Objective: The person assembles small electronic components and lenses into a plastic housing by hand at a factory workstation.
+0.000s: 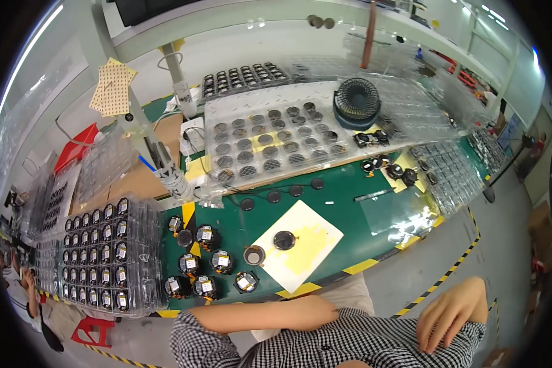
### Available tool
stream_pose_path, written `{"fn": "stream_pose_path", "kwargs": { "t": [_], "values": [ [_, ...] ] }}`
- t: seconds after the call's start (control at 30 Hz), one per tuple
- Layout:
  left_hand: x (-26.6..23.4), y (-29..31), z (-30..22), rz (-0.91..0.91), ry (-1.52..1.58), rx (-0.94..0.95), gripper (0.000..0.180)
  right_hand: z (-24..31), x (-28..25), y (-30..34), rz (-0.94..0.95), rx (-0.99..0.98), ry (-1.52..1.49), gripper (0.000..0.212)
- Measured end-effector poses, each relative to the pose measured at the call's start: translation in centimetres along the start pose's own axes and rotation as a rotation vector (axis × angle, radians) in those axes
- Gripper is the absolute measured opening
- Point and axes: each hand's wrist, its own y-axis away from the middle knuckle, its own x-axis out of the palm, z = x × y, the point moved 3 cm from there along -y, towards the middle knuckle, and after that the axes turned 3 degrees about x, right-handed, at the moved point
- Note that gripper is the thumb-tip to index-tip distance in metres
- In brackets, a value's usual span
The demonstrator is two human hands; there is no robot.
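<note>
My left forearm (270, 316) lies across my body in front of the bench edge, and its hand is hidden under the checked sleeve. On the right, my right hand (454, 313) rests against the checked sleeve, fingers loosely stretched downward with nothing in them. Both hands are off the bench. In front of me a pale pad with yellow patches (297, 267) lies at an angle on the green mat. A black round part (284, 240) sits on it, and a grey-faced round part (254, 255) is at its left edge. Several black parts with white labels (221, 261) stand left of the pad.
A stack of clear trays with labelled parts (107, 245) rises at left. Behind, a tray of dark discs (270, 141) sits beside a black fan (357, 101). A marker (374, 195) and more clear trays (451, 175) are at right. Several discs on wires (274, 196) cross the mat.
</note>
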Motion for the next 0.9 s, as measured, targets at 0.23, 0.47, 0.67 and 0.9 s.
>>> {"fn": "stream_pose_path", "kwargs": {
  "t": [0.23, 0.47, 0.67, 0.9],
  "values": [
    [-7.5, 13.0, -12.4, -0.048, 0.555, 0.372, 0.026, 1.1, 4.8, 2.9, 0.094, -0.033, 0.165, 0.02],
    [-5.2, 12.8, -20.5, -0.195, 0.496, 0.504, 0.022, 5.7, 3.4, 2.8, 0.11, -0.358, 0.281, 0.035],
    [-5.9, 11.2, -25.8, -0.342, 0.365, 0.425, 0.022, 10.0, 5.1, 1.5, 0.309, -0.506, 0.451, 0.017],
    [-6.9, 10.2, -26.3, -0.345, 0.297, 0.463, 0.021, 8.1, 4.9, 1.1, 0.33, -0.362, 0.479, 0.018]
  ]
}}
